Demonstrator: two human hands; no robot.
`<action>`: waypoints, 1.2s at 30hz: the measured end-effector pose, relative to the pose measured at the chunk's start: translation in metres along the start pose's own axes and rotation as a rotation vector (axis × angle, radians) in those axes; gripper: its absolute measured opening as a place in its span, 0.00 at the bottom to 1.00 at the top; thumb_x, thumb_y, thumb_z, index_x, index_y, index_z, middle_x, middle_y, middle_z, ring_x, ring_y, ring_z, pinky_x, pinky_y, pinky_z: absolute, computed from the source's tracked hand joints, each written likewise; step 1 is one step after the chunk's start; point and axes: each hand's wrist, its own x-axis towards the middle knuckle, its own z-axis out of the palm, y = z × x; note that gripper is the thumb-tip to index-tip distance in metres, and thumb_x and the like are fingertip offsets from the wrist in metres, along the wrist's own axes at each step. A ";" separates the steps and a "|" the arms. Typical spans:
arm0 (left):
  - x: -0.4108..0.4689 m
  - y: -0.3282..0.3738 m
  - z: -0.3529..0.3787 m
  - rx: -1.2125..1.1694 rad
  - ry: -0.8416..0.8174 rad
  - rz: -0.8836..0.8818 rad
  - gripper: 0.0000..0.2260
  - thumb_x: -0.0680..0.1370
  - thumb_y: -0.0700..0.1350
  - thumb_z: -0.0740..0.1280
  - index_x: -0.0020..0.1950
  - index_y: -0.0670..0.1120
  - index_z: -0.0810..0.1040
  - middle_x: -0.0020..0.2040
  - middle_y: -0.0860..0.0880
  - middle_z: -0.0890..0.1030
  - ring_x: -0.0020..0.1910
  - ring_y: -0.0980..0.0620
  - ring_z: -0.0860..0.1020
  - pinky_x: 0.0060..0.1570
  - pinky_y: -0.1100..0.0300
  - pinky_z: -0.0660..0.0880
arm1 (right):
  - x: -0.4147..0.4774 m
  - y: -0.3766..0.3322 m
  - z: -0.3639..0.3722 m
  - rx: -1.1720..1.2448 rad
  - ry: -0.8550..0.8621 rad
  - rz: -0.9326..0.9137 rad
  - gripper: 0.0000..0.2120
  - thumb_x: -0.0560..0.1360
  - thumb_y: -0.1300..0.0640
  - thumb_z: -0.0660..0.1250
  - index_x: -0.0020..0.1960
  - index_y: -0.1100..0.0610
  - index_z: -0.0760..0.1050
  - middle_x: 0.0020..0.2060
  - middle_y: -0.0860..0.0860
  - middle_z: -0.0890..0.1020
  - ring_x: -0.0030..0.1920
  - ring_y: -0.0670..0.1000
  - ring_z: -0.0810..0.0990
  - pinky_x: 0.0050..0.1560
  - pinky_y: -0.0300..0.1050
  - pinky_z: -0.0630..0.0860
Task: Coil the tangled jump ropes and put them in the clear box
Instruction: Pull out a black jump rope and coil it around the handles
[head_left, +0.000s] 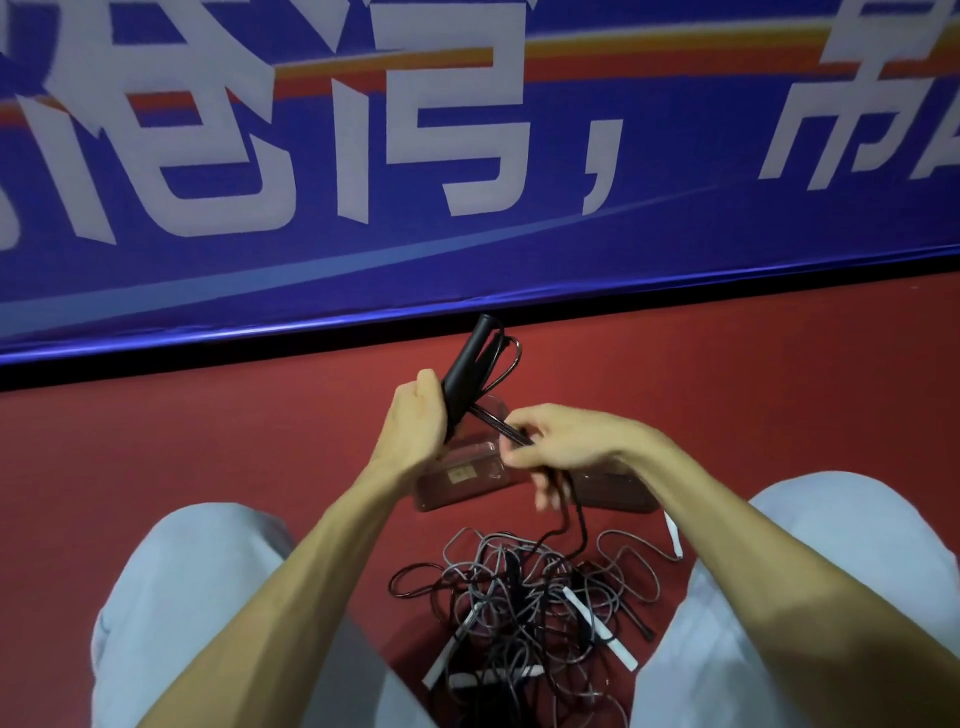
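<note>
My left hand (420, 415) grips the black handles (470, 364) of a jump rope, held upright above the clear box (457, 480). Its dark cord (506, 434) runs across to my right hand (558, 441), which pinches it and lets it trail down to the floor. A tangled pile of jump ropes (530, 597), grey and black cords with white and black handles, lies on the red floor between my knees. The clear box sits on the floor just beyond the pile, partly hidden by my hands.
The box's clear lid (615, 491) lies to the right of the box. A blue banner wall (467, 208) with white characters rises right behind the box. My knees in light trousers (208, 597) flank the pile on both sides.
</note>
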 end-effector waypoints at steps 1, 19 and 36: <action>0.002 -0.002 -0.001 0.058 0.022 0.003 0.21 0.74 0.54 0.46 0.35 0.43 0.72 0.30 0.43 0.74 0.26 0.48 0.68 0.31 0.56 0.66 | -0.002 0.000 0.000 -0.113 -0.008 0.018 0.04 0.80 0.60 0.62 0.53 0.55 0.68 0.37 0.51 0.73 0.33 0.55 0.82 0.31 0.48 0.80; -0.012 -0.017 -0.002 0.999 -0.277 0.410 0.11 0.80 0.51 0.53 0.42 0.47 0.68 0.39 0.42 0.76 0.40 0.37 0.74 0.39 0.53 0.63 | -0.001 0.008 -0.012 -0.630 0.700 -0.392 0.09 0.69 0.46 0.73 0.46 0.48 0.82 0.41 0.46 0.84 0.45 0.49 0.79 0.44 0.44 0.74; -0.013 -0.012 0.003 0.667 -0.207 0.482 0.14 0.83 0.53 0.52 0.58 0.50 0.74 0.55 0.52 0.78 0.54 0.48 0.76 0.53 0.50 0.71 | 0.019 0.011 -0.003 -0.008 0.639 -0.199 0.09 0.73 0.53 0.73 0.38 0.53 0.75 0.37 0.55 0.83 0.38 0.59 0.83 0.37 0.55 0.80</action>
